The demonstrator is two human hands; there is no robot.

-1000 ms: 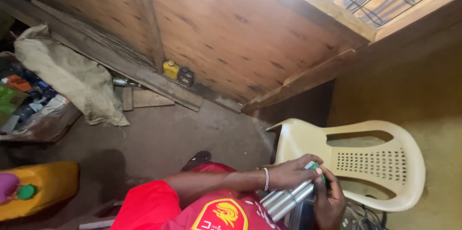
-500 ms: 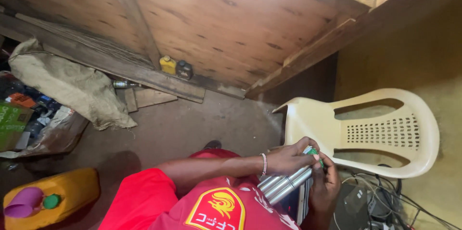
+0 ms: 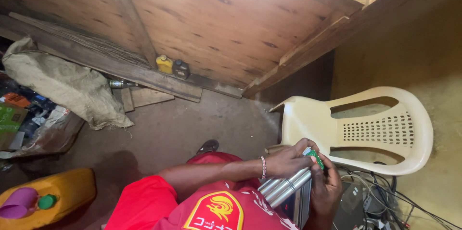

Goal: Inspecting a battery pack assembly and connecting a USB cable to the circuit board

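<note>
I see both hands at five o'clock, working a bundle of silver tubes [image 3: 285, 187]. My left hand [image 3: 288, 160] has its fingers curled over the tubes' top end, and my right hand [image 3: 326, 186] grips them from the far side, beside a small green piece [image 3: 315, 154], possibly a cap. The fitting looks mid-way, nothing set down. At eleven o'clock stand a yellow bottle [image 3: 164, 64] and a dark bottle [image 3: 181, 69]; at eight, a yellow jerrycan [image 3: 62, 194]; at three, a cream chair [image 3: 356, 129].
</note>
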